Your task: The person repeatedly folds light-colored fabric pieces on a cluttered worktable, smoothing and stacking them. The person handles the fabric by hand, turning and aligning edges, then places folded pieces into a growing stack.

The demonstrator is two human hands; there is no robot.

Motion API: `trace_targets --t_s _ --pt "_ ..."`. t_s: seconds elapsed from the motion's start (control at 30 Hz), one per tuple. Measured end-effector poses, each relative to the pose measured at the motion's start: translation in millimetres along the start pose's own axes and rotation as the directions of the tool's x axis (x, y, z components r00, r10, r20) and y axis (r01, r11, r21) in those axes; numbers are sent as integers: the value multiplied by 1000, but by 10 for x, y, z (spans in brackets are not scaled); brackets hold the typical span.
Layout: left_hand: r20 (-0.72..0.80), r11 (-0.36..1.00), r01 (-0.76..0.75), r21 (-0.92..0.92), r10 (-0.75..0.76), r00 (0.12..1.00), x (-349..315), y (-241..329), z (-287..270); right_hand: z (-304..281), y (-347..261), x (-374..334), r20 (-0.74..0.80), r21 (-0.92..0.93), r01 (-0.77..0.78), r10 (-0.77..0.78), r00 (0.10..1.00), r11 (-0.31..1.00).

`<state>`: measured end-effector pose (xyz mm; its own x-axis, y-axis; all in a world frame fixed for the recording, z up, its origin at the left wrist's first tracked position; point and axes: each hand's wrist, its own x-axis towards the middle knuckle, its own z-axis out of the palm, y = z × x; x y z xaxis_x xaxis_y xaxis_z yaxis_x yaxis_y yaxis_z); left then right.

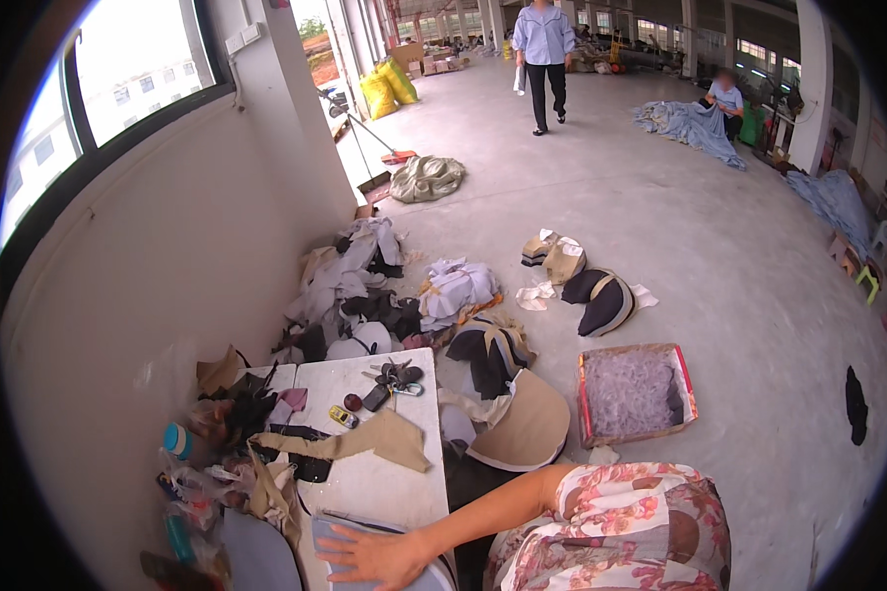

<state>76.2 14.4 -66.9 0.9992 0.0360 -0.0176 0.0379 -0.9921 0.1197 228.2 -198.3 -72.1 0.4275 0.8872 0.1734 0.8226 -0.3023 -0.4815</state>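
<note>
My right hand (379,557) lies flat, fingers spread, on a pale grey-blue cloth piece (439,577) with a dark edge, at the near end of a white tabletop (365,483). Its bare forearm comes out of a floral sleeve. I cannot see my left hand. Farther up the table is a tan cut piece (379,440), partly over a black piece (312,468). Beyond these sit a bunch of keys (396,373), a black fob (375,397), a small dark red round object (352,402) and a small yellow object (343,417).
Plastic bags, scraps and a blue-lidded container (176,440) crowd the wall side. Beyond the table lie cloth heaps (340,281) and stacked curved pieces (601,300). A box (688,394) holds pale translucent material. One person (543,44) walks; another (726,97) sits handling blue cloth.
</note>
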Motion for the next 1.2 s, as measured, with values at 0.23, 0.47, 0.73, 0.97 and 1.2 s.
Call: trace_targets --t_s 0.23,0.47,0.73,0.97,1.2 --pt "110 996 74 40 -78 991 16 110 -124 420 165 91 -296 -129 80 -116 948 988" --pt "118 997 69 42 -73 990 17 148 -163 401 140 74 -295 -111 57 -88 951 992" --pt "103 993 76 85 -85 991 20 150 -153 437 175 115 -333 -143 76 -120 935 987" --pt "97 994 56 92 -65 993 34 140 -140 511 205 132 -367 -154 81 -133 921 985" --pt "59 998 26 55 -29 998 38 86 -124 -89 28 -163 -387 36 94 -73 919 995"
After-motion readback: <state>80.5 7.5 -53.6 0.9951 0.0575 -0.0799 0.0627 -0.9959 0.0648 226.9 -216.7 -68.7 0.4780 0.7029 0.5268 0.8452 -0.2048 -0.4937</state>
